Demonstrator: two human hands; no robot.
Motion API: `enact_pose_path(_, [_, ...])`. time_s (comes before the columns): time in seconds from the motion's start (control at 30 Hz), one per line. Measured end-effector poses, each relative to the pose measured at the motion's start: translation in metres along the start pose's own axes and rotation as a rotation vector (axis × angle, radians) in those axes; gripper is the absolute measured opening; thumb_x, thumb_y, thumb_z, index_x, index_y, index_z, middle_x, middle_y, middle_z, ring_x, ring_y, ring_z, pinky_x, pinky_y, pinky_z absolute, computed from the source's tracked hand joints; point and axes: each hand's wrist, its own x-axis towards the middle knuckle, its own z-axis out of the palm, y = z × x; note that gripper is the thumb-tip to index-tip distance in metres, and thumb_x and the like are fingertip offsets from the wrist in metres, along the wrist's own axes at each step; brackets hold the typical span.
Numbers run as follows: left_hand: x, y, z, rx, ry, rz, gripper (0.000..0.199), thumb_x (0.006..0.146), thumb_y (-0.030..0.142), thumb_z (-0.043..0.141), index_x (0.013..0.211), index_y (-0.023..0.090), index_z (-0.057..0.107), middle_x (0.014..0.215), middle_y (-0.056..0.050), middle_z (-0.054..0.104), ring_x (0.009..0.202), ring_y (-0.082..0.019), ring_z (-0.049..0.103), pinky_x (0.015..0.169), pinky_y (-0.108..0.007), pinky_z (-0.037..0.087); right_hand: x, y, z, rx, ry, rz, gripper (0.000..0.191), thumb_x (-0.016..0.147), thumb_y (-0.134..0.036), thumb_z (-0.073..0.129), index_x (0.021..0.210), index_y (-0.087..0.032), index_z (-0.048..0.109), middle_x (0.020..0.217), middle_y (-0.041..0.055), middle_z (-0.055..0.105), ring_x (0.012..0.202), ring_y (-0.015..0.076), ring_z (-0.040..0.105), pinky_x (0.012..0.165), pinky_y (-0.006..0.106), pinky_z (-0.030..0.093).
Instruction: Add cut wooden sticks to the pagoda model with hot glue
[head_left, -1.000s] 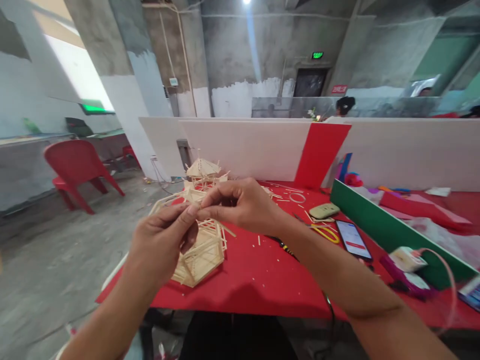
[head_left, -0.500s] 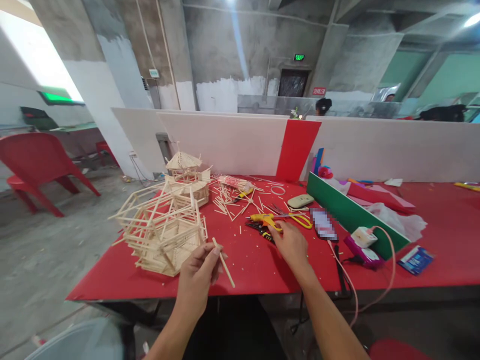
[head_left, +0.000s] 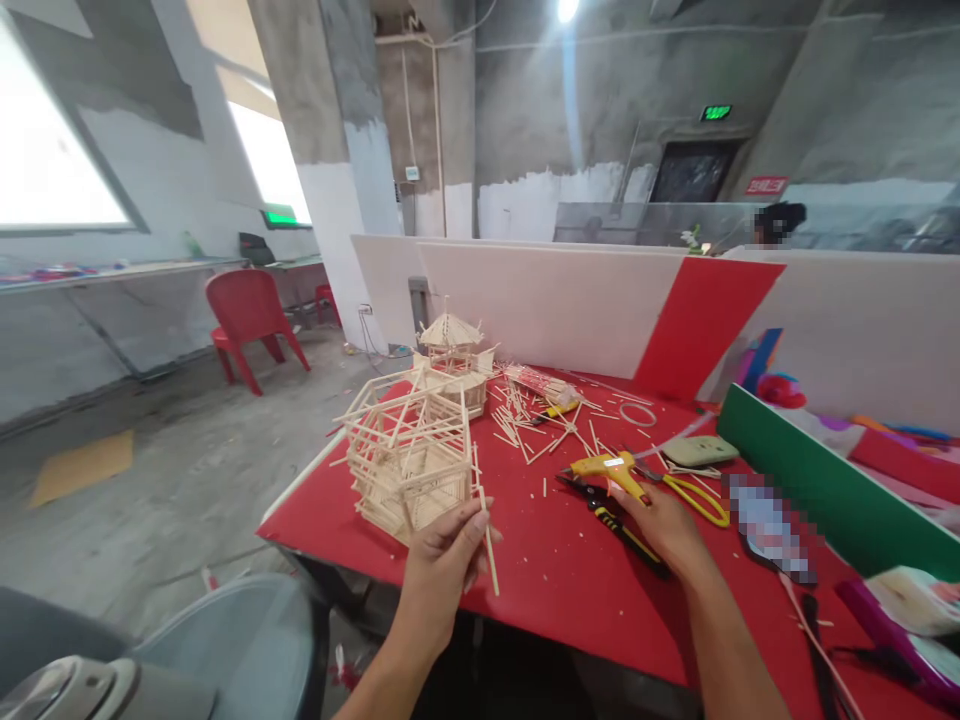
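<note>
In my left hand (head_left: pixel 442 555) a thin wooden stick (head_left: pixel 491 562) is pinched between thumb and fingers, slanting down toward the table's front edge. Just behind that hand stands an open frame model (head_left: pixel 409 470) of glued sticks, with a roofed stick pavilion (head_left: pixel 451 350) beyond it. My right hand (head_left: pixel 664 525) has its fingers around the handle of a yellow glue gun (head_left: pixel 606 465), nozzle pointing left. Black-and-yellow pliers (head_left: pixel 630 540) lie below the gun. Scissors with yellow handles (head_left: pixel 705 503) lie just right of it.
Loose sticks (head_left: pixel 517 420) and a yellow-handled tool (head_left: pixel 556 411) are scattered at the back of the red table (head_left: pixel 555 600). To the right are a tape ring (head_left: pixel 637 414), a pale green case (head_left: pixel 701 451), a phone (head_left: pixel 772 525) and a green board (head_left: pixel 810 470). A person sits beyond the partition.
My view has turned left, so the scene sits farther right. The stick in my left hand is now close beside the frame model. My right hand is gripping the glue gun's handle.
</note>
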Motion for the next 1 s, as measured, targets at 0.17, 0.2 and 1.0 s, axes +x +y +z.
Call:
enact_pose_path(0.17, [0.008,-0.002,-0.006,0.096,-0.026,0.05,0.04,0.073,0.051,0.078,0.093,0.016,0.078,0.065,-0.003,0.066,0.052,-0.009,0.049,0.048,-0.02,0.037,-0.05,-0.031,-0.004,0.814,0.14,-0.034,0.056,0.076,-0.066,0.067,0.107,-0.019,0.067,0.084,0.0026,0.071,0.074,0.0191,0.064,0.068,0.028,0.052])
enact_pose_path(0.2, [0.009,-0.001,-0.008,0.144,-0.038,0.094,0.035,0.074,0.049,0.077,0.086,0.016,0.078,0.065,-0.003,0.066,0.057,-0.011,0.052,0.054,-0.021,0.041,-0.059,-0.042,-0.003,0.97,0.104,-0.034,0.054,0.071,-0.062,0.075,0.102,-0.019,0.067,0.082,0.0022,0.071,0.072,0.0184,0.063,0.068,0.028,0.052])
enact_pose_path(1.0, [0.017,-0.049,-0.117,-0.2,0.466,-0.028,0.062,0.048,0.063,0.089,0.085,0.019,0.069,0.094,-0.003,0.073,0.099,-0.024,0.068,0.083,-0.029,0.055,0.015,-0.203,0.073,1.432,-0.359,-0.249,0.043,0.069,-0.062,0.076,0.086,-0.025,0.064,0.104,0.0077,0.076,0.1,0.0263,0.071,0.073,0.037,0.058])
